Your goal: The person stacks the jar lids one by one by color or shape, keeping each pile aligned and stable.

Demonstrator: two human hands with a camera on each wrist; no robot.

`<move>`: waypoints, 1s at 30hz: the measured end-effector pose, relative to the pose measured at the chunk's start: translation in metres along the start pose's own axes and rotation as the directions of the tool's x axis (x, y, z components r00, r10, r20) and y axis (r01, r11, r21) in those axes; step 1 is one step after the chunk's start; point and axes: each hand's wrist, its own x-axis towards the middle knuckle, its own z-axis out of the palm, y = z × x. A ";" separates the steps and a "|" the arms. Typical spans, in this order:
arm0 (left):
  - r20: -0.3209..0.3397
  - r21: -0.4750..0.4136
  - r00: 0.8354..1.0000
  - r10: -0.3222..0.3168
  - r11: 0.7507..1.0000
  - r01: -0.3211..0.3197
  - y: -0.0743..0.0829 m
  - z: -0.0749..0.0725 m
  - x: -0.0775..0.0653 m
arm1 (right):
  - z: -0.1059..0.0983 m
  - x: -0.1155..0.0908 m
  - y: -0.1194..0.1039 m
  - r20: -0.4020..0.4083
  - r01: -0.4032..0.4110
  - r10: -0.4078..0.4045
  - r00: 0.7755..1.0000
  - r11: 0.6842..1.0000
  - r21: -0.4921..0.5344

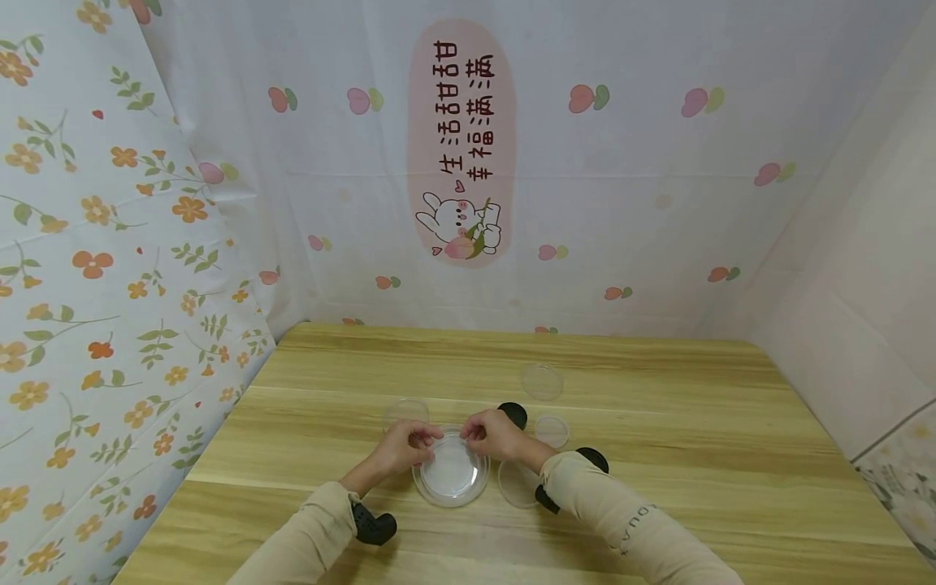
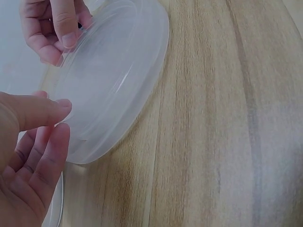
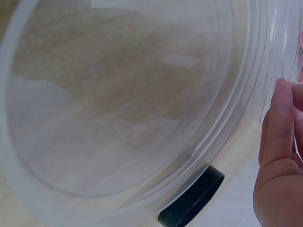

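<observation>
Clear lids, stacked, gripped by two hands on a wooden table.
We list a stack of clear lids [image 1: 453, 486], a smaller round on a larger, slightly nearer the left edge of the table [image 1: 695, 406] than the right and well apart from both; our left hand [image 1: 406, 445] and right hand [image 1: 494, 434] pinch its far rim, thumbs against fingers, though which lid's rim we cannot tell. A black round piece [image 1: 515, 414] sits just beyond the right hand. Towards the far edge lie a large clear disc [image 1: 542, 382] and a small clear disc [image 1: 552, 431]; another lid [image 1: 517, 486] lies partly under the right forearm. Wide room runs to the far right corner.
</observation>
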 end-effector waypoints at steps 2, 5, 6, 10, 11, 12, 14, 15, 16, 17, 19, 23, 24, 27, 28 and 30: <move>0.002 0.005 1.000 0.004 1.000 -0.004 -0.001 0.000 0.000 | 0.000 0.000 0.000 -0.005 0.008 -0.008 1.000 1.000 0.002; 0.002 0.004 1.000 0.008 1.000 -0.008 -0.001 0.000 0.000 | -0.001 0.000 0.003 -0.009 0.032 -0.032 0.999 0.999 0.033; 0.002 0.002 1.000 0.009 1.000 -0.009 -0.001 0.000 0.000 | -0.001 0.000 0.005 -0.011 0.044 -0.044 0.999 0.998 0.042; 0.001 -0.007 1.000 0.010 1.000 -0.010 0.000 0.000 0.000 | 0.002 0.002 0.017 -0.018 0.119 -0.118 0.993 0.991 0.057; 0.002 -0.009 1.000 0.011 1.000 -0.011 0.000 0.000 0.000 | 0.002 0.002 0.018 -0.020 0.126 -0.125 0.992 0.990 0.057; 0.003 -0.011 1.000 0.012 1.000 -0.012 0.001 0.000 -0.001 | 0.002 0.001 0.018 -0.019 0.120 -0.119 0.993 0.991 0.056; 0.007 -0.013 1.000 0.014 1.000 -0.014 0.002 -0.001 -0.001 | 0.002 0.001 0.015 -0.021 0.103 -0.102 0.995 0.993 0.054; 0.012 -0.015 1.000 0.015 1.000 -0.015 0.003 -0.002 -0.002 | -0.001 -0.001 0.006 -0.016 0.067 -0.066 0.998 0.996 0.059; 0.015 -0.013 1.000 0.016 1.000 -0.016 0.003 -0.003 -0.002 | -0.001 -0.002 0.004 -0.018 0.055 -0.054 0.998 0.997 0.051; 0.015 -0.010 1.000 0.019 1.000 -0.019 0.004 -0.005 -0.002 | -0.001 -0.002 0.002 -0.021 0.050 -0.050 0.999 0.998 0.040; 0.012 -0.007 1.000 0.028 1.000 -0.027 0.006 -0.008 -0.002 | -0.001 -0.003 -0.002 -0.024 0.031 -0.030 0.999 0.999 0.017; -0.004 0.008 0.999 0.040 0.999 -0.040 0.009 -0.015 -0.001 | -0.001 -0.005 -0.003 -0.036 0.028 -0.028 0.999 1.000 -0.011; -0.005 0.006 0.999 0.043 0.999 -0.043 0.015 -0.016 -0.002 | -0.001 -0.005 -0.003 -0.036 0.022 -0.022 0.999 1.000 -0.014; -0.010 0.018 0.999 0.045 0.999 -0.045 0.026 -0.020 -0.006 | -0.004 -0.004 -0.006 -0.042 0.012 -0.013 0.999 1.000 -0.020; -0.012 0.031 0.999 0.051 0.998 -0.050 0.028 -0.021 -0.007 | -0.005 -0.004 -0.007 -0.044 0.008 -0.009 0.999 1.000 -0.022; -0.014 0.049 0.998 0.065 0.997 -0.064 0.029 -0.024 -0.007 | -0.008 -0.002 -0.009 -0.051 0.011 -0.012 0.999 1.000 -0.021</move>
